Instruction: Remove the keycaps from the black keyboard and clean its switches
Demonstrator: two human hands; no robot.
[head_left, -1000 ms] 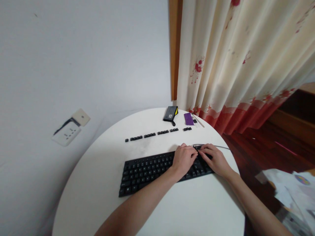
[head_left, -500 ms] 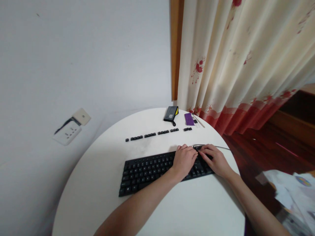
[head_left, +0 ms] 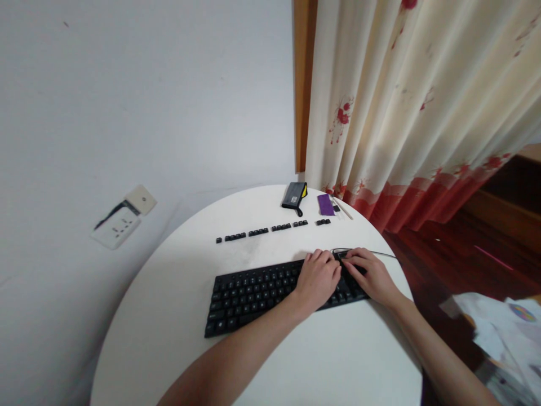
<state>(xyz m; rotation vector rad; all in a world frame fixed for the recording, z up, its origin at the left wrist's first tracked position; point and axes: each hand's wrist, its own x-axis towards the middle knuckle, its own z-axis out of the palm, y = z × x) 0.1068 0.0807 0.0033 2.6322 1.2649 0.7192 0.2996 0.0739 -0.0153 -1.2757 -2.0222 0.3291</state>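
Note:
A black computer keyboard (head_left: 253, 296) lies slightly tilted across the white round table, several function-row keys apparently off it. My left hand (head_left: 318, 279) rests over its right part, fingers bent together and curled over the back edge. Close beside it, my right hand (head_left: 368, 273) reaches in from the right, with thumb and forefinger drawn together at the keyboard's back right section. Whatever is between those fingertips is too small to make out. Behind the keyboard stands a row of loose black keycaps (head_left: 258, 232) in small groups, with one single keycap (head_left: 218, 240) at its left end.
At the back of the table (head_left: 169, 316) lie a grey and black pouch (head_left: 293, 195), a purple cloth (head_left: 325, 204) and a thin pale stick (head_left: 344, 208). A cable (head_left: 382, 254) runs off the right edge. Wall and curtain (head_left: 359, 141) border the table behind.
Both hands stay at the same part of the keyboard; the left hand's fingers have shifted very slightly. The keycaps and other items have not moved on the table.

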